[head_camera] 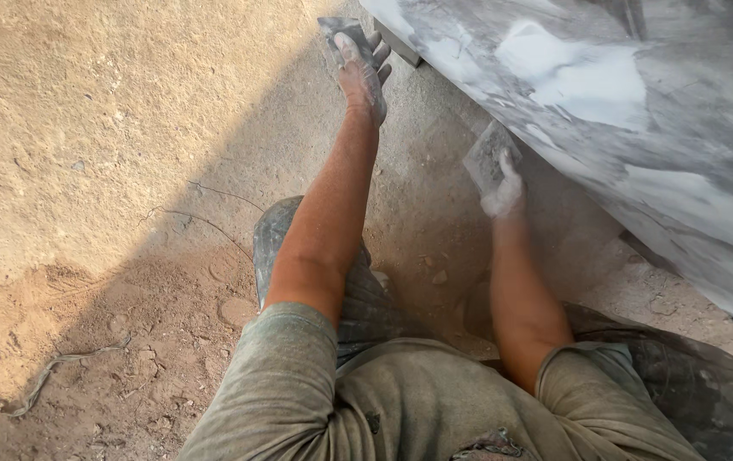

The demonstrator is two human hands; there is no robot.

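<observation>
Sanding sheets against dusty grey panel

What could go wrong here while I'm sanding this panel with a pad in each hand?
The left hand holds its pad off the panel, near the edge, so it could catch there. The right hand presses its pad with bare, dust-coated fingers, which might slip or scrape. Loose dirt ground underfoot could foul the surface.
</observation>
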